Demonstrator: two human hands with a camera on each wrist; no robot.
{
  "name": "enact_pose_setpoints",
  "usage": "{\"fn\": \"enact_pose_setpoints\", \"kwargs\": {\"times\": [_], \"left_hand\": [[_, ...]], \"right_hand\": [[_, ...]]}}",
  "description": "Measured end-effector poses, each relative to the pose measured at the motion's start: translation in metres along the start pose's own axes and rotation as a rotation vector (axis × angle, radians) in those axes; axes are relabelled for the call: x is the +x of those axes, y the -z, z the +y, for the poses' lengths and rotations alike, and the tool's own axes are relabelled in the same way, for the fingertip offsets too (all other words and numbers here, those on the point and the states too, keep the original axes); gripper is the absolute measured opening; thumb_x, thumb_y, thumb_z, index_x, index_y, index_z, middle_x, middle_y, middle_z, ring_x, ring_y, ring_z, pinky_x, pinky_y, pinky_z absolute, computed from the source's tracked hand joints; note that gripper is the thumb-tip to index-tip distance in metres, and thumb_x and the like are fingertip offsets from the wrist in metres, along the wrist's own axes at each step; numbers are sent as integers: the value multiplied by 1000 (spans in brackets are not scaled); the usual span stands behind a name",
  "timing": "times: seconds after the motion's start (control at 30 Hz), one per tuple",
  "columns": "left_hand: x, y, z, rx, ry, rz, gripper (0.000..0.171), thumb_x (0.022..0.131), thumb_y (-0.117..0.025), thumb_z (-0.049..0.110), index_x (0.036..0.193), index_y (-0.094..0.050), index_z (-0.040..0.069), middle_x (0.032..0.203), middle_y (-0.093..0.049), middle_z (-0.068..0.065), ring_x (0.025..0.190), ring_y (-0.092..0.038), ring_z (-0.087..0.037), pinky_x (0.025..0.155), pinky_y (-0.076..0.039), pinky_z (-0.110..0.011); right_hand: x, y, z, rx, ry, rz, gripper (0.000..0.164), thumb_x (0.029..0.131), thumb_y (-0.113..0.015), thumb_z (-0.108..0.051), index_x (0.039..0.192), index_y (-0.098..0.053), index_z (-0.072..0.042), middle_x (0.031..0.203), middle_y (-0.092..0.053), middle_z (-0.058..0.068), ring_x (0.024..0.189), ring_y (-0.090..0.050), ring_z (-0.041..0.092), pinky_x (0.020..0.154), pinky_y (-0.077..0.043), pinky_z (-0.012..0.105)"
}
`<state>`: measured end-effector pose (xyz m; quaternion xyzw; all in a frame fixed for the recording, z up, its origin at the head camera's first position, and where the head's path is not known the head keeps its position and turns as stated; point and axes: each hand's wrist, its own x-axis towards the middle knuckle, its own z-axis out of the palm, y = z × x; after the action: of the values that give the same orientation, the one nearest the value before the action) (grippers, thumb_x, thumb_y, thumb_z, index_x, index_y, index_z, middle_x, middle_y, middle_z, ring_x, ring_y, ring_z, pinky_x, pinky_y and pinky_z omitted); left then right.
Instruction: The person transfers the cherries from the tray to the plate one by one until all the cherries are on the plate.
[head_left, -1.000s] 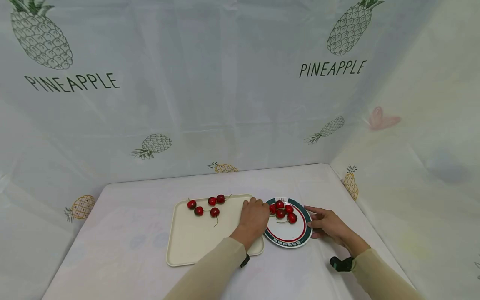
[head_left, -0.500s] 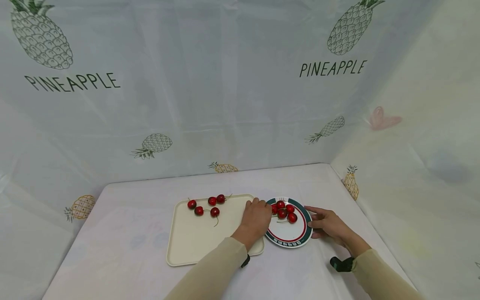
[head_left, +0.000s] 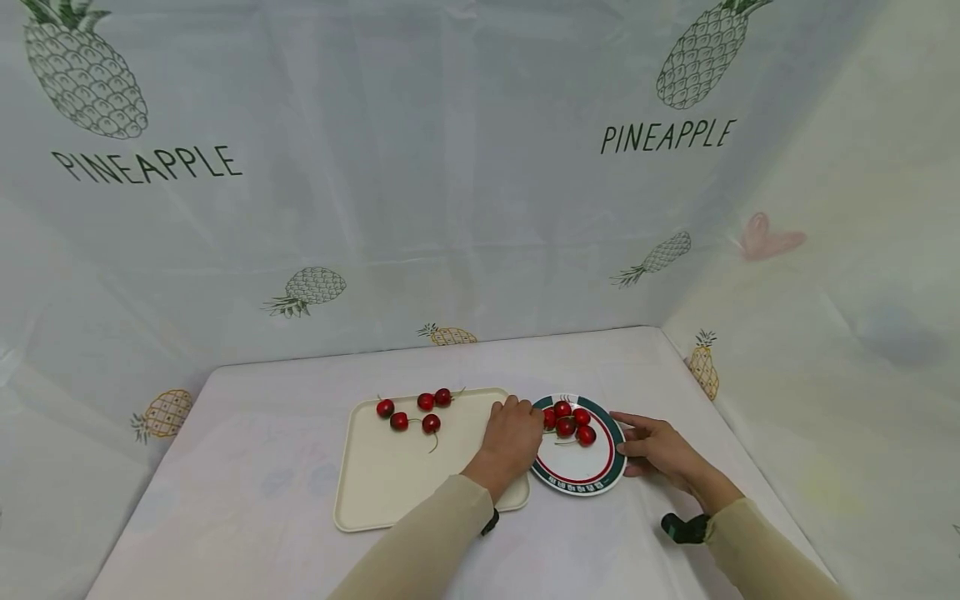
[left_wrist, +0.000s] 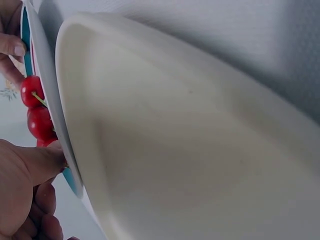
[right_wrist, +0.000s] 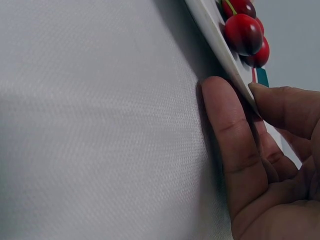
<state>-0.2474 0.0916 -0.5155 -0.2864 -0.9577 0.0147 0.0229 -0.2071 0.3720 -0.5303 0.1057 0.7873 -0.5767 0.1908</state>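
Observation:
A white plate with a green rim and a red ring bears several red cherries, grouped toward its far left. At its left rim, my left hand has its fingers bent around a cherry; the left wrist view shows the thumb against that partly hidden fruit. Opposite, my right hand holds the plate's right edge. In the right wrist view, its thumb lies on the rim and another finger is below it.
Left of the plate lies a cream rectangular tray, close to the rim. Several stemmed cherries sit along its far side. My left forearm crosses over the tray's near right corner. A patterned cloth wall stands behind the table.
My left hand has shifted slightly right over the plate's rim, and the cherries near it have moved slightly right. My right hand has stayed at the plate's edge.

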Motion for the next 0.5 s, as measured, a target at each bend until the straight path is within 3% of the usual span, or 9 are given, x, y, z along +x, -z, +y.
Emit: {"fn": "enact_pose_setpoints", "kwargs": {"times": [0.27, 0.5], "left_hand": [[-3, 4, -1, -21, 3, -19, 41, 97, -74, 46, 126, -73, 17, 111, -70, 1, 98, -52, -18, 83, -44, -33], [-6, 15, -10, -64, 11, 30, 41, 100, -68, 52, 121, -76, 18, 108, -70, 2, 97, -52, -16, 82, -43, -32]], "right_hand": [[2, 0, 1, -8, 15, -4, 68, 98, -69, -3, 161, -41, -6, 136, -61, 26, 89, -72, 25, 76, -64, 39], [1, 1, 0, -7, 13, -7, 68, 98, -68, -2, 161, -41, -4, 139, -61, 27, 91, -73, 25, 78, -64, 40]]}}
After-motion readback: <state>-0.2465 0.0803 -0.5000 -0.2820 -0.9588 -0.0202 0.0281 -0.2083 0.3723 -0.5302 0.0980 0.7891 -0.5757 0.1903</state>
